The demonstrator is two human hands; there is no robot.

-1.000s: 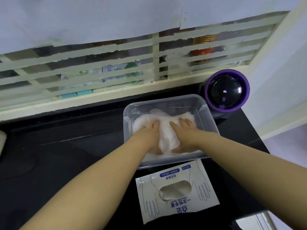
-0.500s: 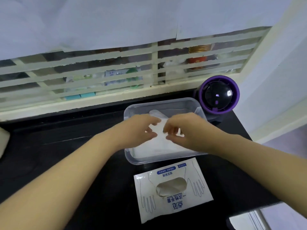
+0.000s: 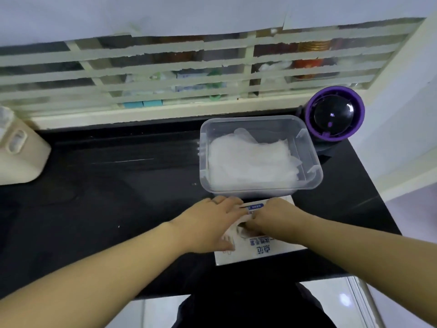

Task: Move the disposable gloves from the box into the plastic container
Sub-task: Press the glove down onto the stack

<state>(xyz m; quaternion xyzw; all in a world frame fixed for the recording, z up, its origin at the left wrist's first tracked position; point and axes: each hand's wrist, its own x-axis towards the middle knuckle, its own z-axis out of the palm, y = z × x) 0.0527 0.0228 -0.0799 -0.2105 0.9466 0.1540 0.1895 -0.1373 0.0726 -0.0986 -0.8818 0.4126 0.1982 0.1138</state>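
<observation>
A clear plastic container (image 3: 203, 162) stands on the black counter and holds a pile of translucent white disposable gloves (image 3: 250, 162). Just in front of it lies the flat white glove box (image 3: 264, 249) with blue print. My left hand (image 3: 212, 223) lies flat on the box's left part, fingers straight. My right hand (image 3: 272, 216) is over the box's oval opening, its fingers curled down into it and pinching white glove material there. Both hands hide most of the opening.
A round purple-rimmed black device (image 3: 334, 114) sits right behind the container's far right corner. A beige appliance (image 3: 19, 147) stands at the far left. The black counter (image 3: 106, 185) ends close in front of the box. A taped window grille runs behind.
Both hands have left the pile in the container and come back toward me onto the glove box. The gloves stay in the container.
</observation>
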